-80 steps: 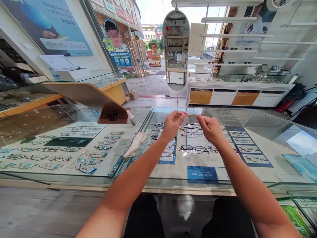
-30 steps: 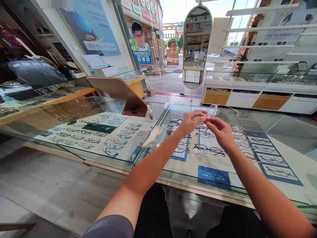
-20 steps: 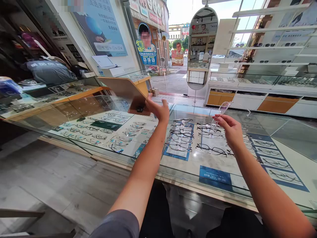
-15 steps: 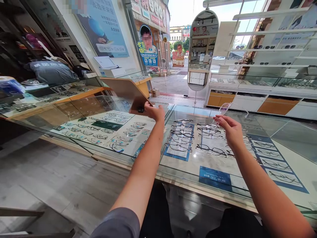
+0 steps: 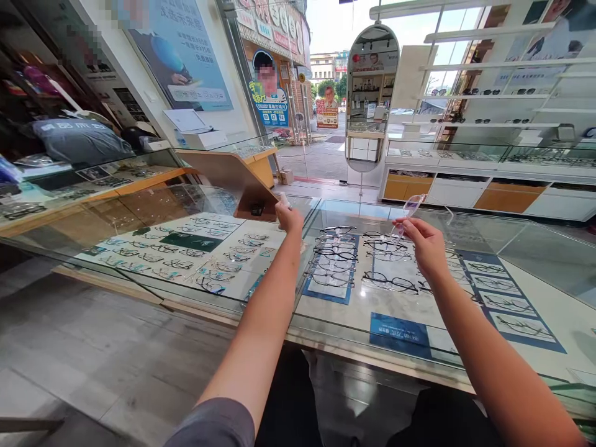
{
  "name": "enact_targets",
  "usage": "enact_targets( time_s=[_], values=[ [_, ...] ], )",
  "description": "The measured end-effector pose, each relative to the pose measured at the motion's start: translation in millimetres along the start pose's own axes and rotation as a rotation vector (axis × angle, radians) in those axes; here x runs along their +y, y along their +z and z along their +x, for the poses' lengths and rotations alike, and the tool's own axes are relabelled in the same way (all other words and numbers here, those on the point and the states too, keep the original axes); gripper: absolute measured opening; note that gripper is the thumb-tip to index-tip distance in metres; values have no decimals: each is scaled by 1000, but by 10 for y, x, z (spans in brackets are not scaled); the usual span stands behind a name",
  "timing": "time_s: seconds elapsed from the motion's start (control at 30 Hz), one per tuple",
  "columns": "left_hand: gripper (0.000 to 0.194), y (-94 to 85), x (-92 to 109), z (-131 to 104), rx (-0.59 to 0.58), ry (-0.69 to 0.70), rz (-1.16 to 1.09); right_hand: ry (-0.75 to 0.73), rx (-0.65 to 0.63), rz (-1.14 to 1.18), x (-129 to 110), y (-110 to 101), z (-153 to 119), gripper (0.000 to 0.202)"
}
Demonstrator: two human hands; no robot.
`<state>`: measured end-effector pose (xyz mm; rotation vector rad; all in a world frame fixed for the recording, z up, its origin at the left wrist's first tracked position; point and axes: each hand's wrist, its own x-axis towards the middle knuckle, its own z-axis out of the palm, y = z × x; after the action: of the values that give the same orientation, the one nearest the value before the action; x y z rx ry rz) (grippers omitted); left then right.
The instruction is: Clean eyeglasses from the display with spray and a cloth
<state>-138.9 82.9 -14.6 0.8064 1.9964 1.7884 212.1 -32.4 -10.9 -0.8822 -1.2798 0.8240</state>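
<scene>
My right hand (image 5: 429, 243) pinches a pair of clear-framed eyeglasses (image 5: 412, 206) by one side, above the glass counter. The other temple sticks out to the right. Beyond the counter's middle seam, my left hand (image 5: 289, 217) is closed around a small whitish thing (image 5: 285, 200) whose tip shows above the fist; its kind is unclear. Just left of that fist stands a tilted brown panel (image 5: 233, 177) with a small black fitting. Whether the hand touches the panel I cannot tell. Dark-framed eyeglasses (image 5: 390, 282) lie in rows below my right hand.
The glass counter (image 5: 335, 332) spans the view, with more frames on its left side (image 5: 153, 254) and a blue card (image 5: 399, 335) near the front. An oval standing mirror (image 5: 372, 93) rises beyond it. Sunglasses shelves (image 5: 488, 96) hang at the right.
The view has shifted slightly, moving the scene left. My left hand has turned, and more of the whitish thing shows above it. The eyeglasses in my right hand have turned a little.
</scene>
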Motion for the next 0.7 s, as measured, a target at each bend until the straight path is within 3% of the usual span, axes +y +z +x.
enact_targets(
  time_s=[0.1, 0.23, 0.3, 0.4, 0.47, 0.57, 0.7],
  values=[
    [37, 95, 193, -178, -135, 67, -123, -8, -5, -25, 9, -5, 6, 29],
    [30, 201, 417, -624, -436, 83, -287, -21, -11, -51, 7, -4, 13, 30],
    [29, 180, 517, -894, -665, 69, -389, -23, -26, -62, -19, 6, 8, 31],
    [60, 61, 649, -1230, -1185, -138, -710, -18, -67, -74, -75, 31, -7, 32],
    [72, -23, 710, -1367, -1374, -239, -741, -11, -93, -81, -108, 47, -19, 33],
    [78, -74, 734, -1454, -1498, -304, -705, -14, -124, -95, -139, 62, -36, 34],
    [79, -4, 656, -1476, -1535, -274, -651, -14, -175, -97, -162, 73, -64, 34]
  ],
)
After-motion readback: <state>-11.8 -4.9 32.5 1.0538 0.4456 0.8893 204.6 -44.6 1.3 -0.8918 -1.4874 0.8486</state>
